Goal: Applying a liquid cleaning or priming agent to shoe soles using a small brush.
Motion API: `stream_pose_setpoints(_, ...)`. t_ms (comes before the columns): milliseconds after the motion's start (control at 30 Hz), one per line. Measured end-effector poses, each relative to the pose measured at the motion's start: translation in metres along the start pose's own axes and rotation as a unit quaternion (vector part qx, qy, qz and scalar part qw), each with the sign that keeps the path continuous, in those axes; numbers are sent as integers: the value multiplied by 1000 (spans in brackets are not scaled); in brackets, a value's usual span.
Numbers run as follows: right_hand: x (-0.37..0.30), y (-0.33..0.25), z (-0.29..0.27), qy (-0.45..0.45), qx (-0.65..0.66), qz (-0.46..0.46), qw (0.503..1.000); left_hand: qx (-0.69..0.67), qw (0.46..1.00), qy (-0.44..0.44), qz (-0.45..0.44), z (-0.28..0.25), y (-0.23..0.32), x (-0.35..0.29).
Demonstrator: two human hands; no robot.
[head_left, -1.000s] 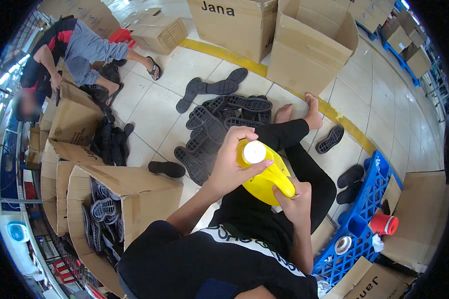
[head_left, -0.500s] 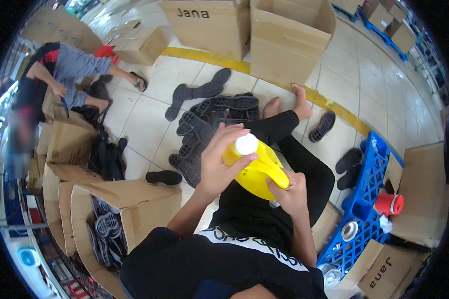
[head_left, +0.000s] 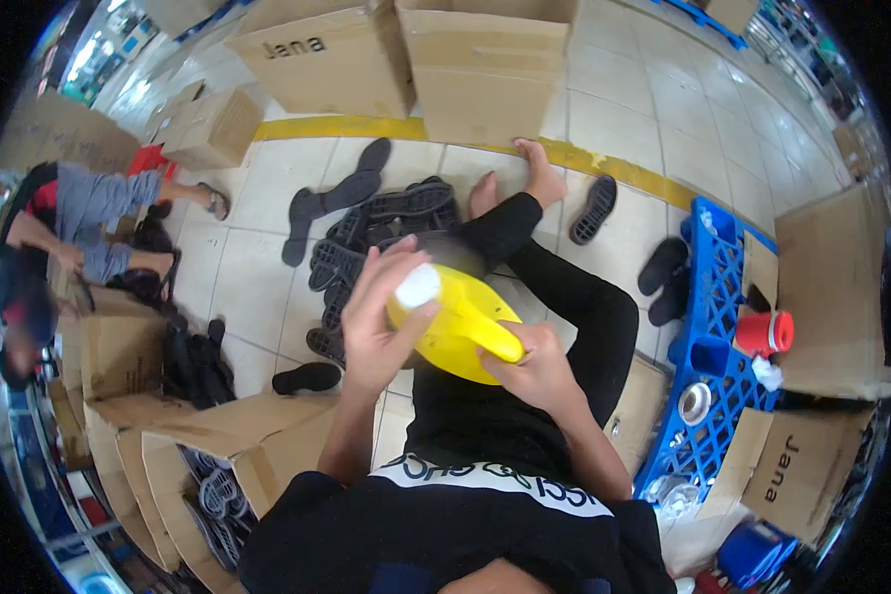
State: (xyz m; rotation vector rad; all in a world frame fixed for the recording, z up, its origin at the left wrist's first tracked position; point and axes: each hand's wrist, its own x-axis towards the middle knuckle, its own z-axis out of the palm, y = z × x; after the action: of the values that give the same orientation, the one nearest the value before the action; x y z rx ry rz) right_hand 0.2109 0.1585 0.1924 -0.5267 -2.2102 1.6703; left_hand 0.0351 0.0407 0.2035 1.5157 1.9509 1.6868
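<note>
The tall, open brown cardboard box (head_left: pixel 485 94) stands beyond my bare feet (head_left: pixel 540 178); the blue plastic lattice pallet (head_left: pixel 709 351) lies to my right, the heap of black ridged rubber soles (head_left: pixel 406 203) ahead. Between my hands, off the floor, is the yellow plastic jug (head_left: pixel 455 325), its visible length slanting from far left to near right. My right hand (head_left: pixel 535 366) is curled round its handle; my left hand (head_left: pixel 366 337) cups the other end, nearer the round white cap (head_left: pixel 418 285).
</note>
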Motion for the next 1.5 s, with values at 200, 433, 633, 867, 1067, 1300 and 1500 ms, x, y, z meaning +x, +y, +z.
stream_pose_setpoints(200,-2,5,-1,21,3,-90,996,-95,973,206,-39,3,-7,1)
stream_pose_setpoints(433,-31,25,-15,53,77,-108,990,-361,873,127,-302,13,-121,-8)
stream_pose_setpoints(633,-131,11,-77,201,43,-70,976,-376,852,43,-362,52,-137,-22)
stream_pose_setpoints(867,-276,-34,-107,453,-6,155,878,-464,806,-115,-350,159,-127,0)
stream_pose_setpoints(1067,-347,-15,-134,626,23,267,732,-413,811,-219,-351,242,-160,-16)
stream_pose_setpoints(1300,-403,26,-178,656,36,313,686,-256,803,-269,-466,250,-209,-52)
stream_pose_setpoints(1500,-408,45,-198,619,70,379,684,-208,762,-279,-546,251,-225,-57)
